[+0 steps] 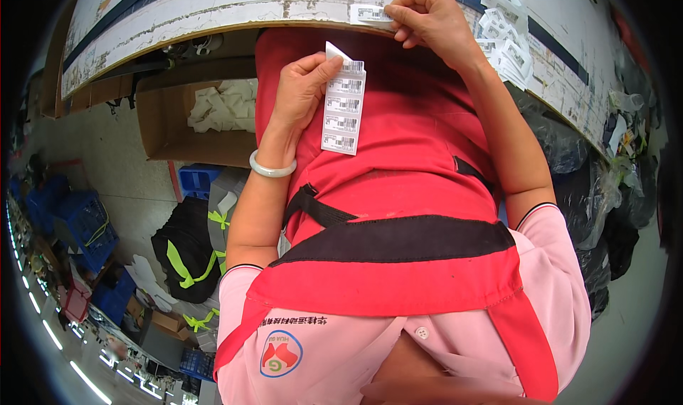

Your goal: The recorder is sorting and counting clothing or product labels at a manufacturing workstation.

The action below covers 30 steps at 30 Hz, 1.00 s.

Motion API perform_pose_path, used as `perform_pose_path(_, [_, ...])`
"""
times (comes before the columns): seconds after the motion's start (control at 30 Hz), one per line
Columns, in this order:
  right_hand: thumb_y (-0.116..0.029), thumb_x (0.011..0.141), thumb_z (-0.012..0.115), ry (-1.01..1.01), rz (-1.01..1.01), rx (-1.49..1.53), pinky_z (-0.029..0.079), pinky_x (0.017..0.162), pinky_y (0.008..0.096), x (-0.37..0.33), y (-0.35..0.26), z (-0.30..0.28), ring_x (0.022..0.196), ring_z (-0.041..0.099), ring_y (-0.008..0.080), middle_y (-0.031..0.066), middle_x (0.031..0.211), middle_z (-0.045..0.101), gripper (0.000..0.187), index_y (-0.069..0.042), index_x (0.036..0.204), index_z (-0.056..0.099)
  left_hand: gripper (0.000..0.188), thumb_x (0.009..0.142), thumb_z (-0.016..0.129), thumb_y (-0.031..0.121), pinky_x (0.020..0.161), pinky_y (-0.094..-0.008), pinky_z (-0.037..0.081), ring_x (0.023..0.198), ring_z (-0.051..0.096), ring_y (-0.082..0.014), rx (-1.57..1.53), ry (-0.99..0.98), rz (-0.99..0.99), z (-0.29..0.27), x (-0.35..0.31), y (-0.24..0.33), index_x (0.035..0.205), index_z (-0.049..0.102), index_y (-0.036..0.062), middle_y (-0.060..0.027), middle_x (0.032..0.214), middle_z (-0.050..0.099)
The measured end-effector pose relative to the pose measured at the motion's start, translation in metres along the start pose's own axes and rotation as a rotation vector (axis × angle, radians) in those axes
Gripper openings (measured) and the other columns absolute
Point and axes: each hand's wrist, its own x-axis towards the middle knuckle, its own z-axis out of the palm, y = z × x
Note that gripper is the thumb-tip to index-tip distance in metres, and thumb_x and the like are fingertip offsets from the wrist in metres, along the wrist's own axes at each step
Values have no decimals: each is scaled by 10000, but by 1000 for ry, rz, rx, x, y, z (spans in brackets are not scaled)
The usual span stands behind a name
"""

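Note:
Pinched between the thumb and fingers of my left hand is a strip of white barcode labels. It hangs over my red apron, its top corner folded back. My right hand is closed at the front edge of the worn white table. Its thumb and forefinger grip the right end of a single barcode label, which lies at the table's edge. Right of that hand, a pile of printed labels sits on the table.
Below the table at the left stands an open cardboard box with pale scraps inside. Blue crates and a black bag with yellow-green ties are on the floor at the left. Clear plastic bags crowd the right side.

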Motion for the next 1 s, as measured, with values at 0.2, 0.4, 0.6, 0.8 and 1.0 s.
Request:
perform_pose_path(0.2, [-207, 917, 638, 18, -3, -49, 517, 554, 186, -2, -4, 3, 623, 593, 57, 12, 769, 629, 200, -13, 966, 643, 145, 903, 654, 112, 615, -244, 530, 683, 631, -107, -7, -6, 4, 0, 0, 0, 943, 671, -26, -53, 808, 671])
perform_pose_path(0.4, [-134, 898, 609, 28, 44, -4, 504, 467, 230, -7, -19, 5, 538, 606, 113, 64, 661, 625, 161, 23, 864, 618, 159, 904, 653, 114, 634, -246, 537, 706, 641, -115, -10, -13, 10, 1, 0, 1, 964, 664, -33, -61, 832, 677])
perform_pose_path(0.6, [-128, 898, 606, 50, 41, -82, 512, 477, 231, -7, -23, 8, 542, 612, 117, 67, 654, 626, 157, 24, 861, 615, 152, 905, 650, 105, 641, -244, 537, 719, 644, -117, -26, -28, 10, -2, 0, 0, 965, 663, -33, -65, 842, 678])
perform_pose_path(0.8, [-128, 899, 599, -39, -553, 91, 502, 448, 233, -7, -7, 9, 508, 601, 117, 67, 631, 618, 169, 28, 835, 619, 151, 905, 646, 94, 645, -244, 535, 721, 646, -121, -18, -33, 28, -2, 0, 0, 974, 661, -40, -69, 850, 680])
perform_pose_path(1.0, [-223, 934, 614, 21, -95, -124, 512, 554, 196, -7, -9, 5, 620, 591, 62, 8, 766, 618, 216, -12, 972, 635, 159, 909, 639, 89, 660, -244, 532, 733, 648, -125, -12, -20, 5, -1, 0, -1, 984, 658, -50, -75, 860, 680])
